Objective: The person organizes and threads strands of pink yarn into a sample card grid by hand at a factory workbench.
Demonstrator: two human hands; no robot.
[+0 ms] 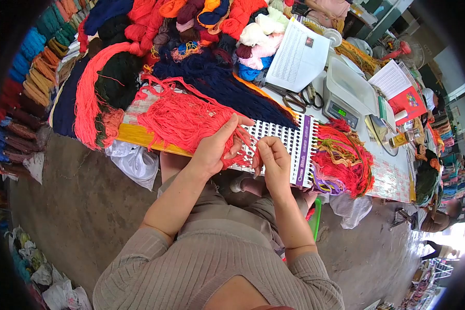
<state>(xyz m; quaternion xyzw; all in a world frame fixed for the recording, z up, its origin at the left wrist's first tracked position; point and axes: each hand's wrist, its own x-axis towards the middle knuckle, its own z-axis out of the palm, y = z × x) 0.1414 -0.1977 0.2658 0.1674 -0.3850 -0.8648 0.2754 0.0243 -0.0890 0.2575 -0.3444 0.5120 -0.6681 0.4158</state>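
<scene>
A loose heap of coral-red thread (183,119) lies at the table's front edge. My left hand (217,147) is closed around the heap's right end, and strands cross its fingers. Just to the right, my right hand (274,160) pinches a few of those coral strands between thumb and fingertips. Beneath the hands lies a white perforated card (287,137) with a purple printed strip (303,150). Along the card's right edge hang mixed red, green and purple threads (343,160). Dark navy thread (222,85) stretches behind, its tip reaching the card.
Behind the card are scissors (311,97), a printed sheet (298,57) and a scale (341,108) bearing a clear plastic tub (351,85). Skeins of many colours pile up at the back left. A white plastic bag (134,164) hangs below the front edge. Another person (329,11) sits opposite.
</scene>
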